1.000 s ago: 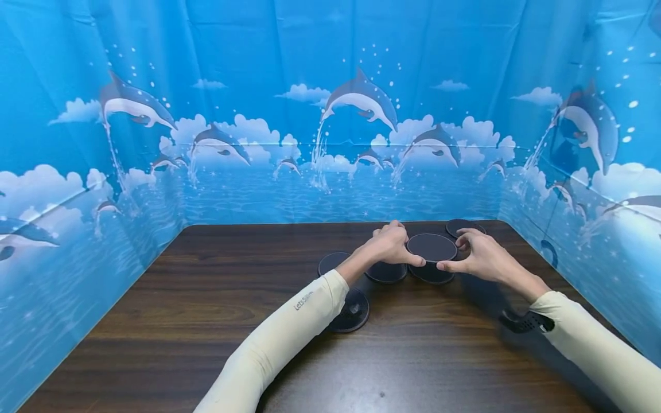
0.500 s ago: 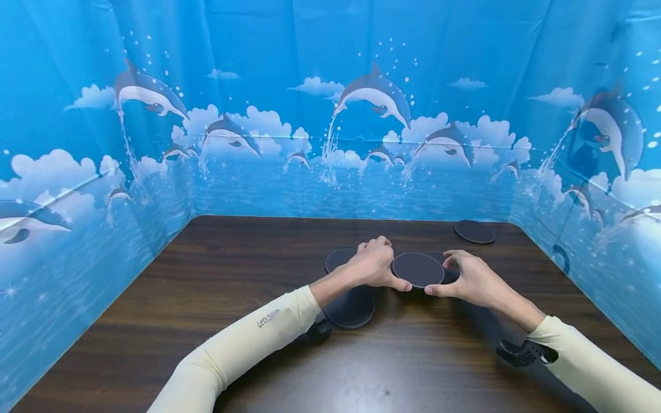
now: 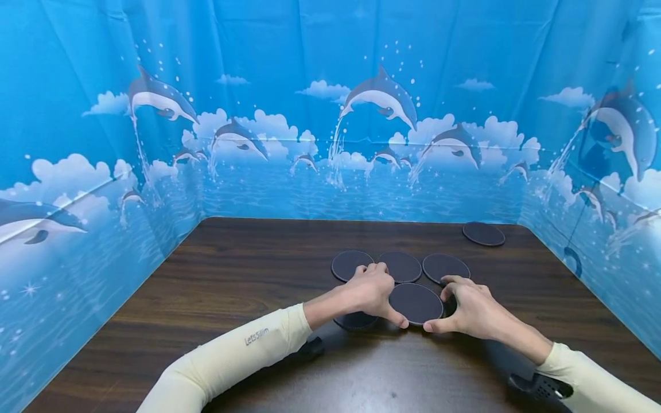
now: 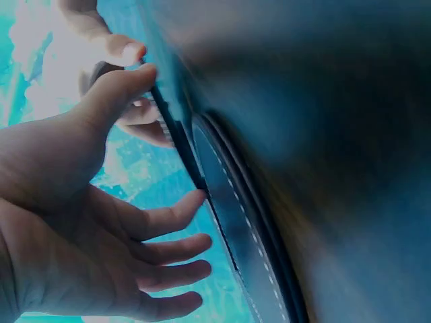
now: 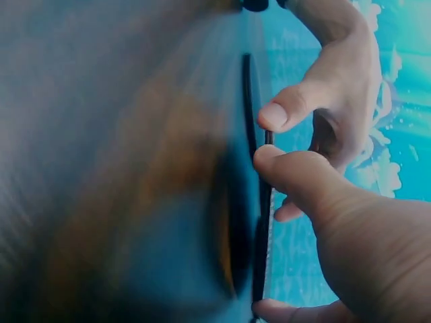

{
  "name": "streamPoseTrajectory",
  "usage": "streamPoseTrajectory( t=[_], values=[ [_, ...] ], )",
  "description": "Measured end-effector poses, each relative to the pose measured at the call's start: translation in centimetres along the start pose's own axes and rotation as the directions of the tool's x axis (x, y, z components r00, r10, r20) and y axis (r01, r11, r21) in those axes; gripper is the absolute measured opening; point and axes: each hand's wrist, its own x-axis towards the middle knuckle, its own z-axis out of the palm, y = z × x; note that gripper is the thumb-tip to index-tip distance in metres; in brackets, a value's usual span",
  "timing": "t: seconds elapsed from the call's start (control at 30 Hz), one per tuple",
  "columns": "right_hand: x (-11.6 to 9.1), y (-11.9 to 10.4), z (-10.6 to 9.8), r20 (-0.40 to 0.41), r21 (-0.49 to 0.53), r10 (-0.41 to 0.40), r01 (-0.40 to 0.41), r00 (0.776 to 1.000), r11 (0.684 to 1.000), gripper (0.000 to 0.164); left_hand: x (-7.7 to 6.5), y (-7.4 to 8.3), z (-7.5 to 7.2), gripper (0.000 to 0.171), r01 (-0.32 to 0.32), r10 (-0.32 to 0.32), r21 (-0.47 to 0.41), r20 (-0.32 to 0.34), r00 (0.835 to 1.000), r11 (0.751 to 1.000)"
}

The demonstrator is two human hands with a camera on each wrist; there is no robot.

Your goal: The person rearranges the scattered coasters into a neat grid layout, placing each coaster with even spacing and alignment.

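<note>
A dark round coaster [image 3: 416,303] with a stitched rim is held between my two hands, in front of the row at the back. My left hand [image 3: 373,291] grips its left edge with thumb and fingers, and my right hand [image 3: 472,310] grips its right edge. In the left wrist view this held coaster [image 4: 176,138] shows as a thin dark edge, close beside another stitched coaster [image 4: 236,208]. Seen from the right wrist, the held coaster [image 5: 265,229] is edge-on between thumb and fingertip. Whether it touches the table is unclear.
Behind lie a left coaster [image 3: 350,265], a middle coaster [image 3: 401,267] and a right coaster [image 3: 445,267]. A front-left coaster [image 3: 355,321] is partly hidden by my left hand. Another coaster [image 3: 483,234] lies near the far right corner of the wooden table [image 3: 258,252]. A dolphin-print curtain [image 3: 310,115] surrounds it.
Both hands have brought the held coaster nearer to me from above the right back coaster, uncovering the back row. The head view has shifted slightly.
</note>
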Motion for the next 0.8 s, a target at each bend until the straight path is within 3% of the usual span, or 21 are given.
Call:
streamPoseTrajectory(
  t=[0.37,0.57,0.8],
  values=[
    [-0.2,-1.0,0.5,-0.004,-0.078,-0.009,0.008,1.000,0.997,0.065,-0.4,0.5,-0.1,0.053,0.016,-0.022,0.111,0.050,0.998,0.994],
    [0.0,-1.3,0.6,-0.004,-0.119,-0.026,0.025,1.000,0.993,0.070,-0.2,0.3,-0.3,0.054,0.030,-0.038,0.126,0.057,0.998,0.992],
    [-0.3,-1.3,0.6,-0.005,-0.135,-0.044,0.043,0.999,0.990,0.066,0.0,0.3,-0.3,0.065,0.043,-0.055,0.122,0.089,0.995,0.992]
  ],
)
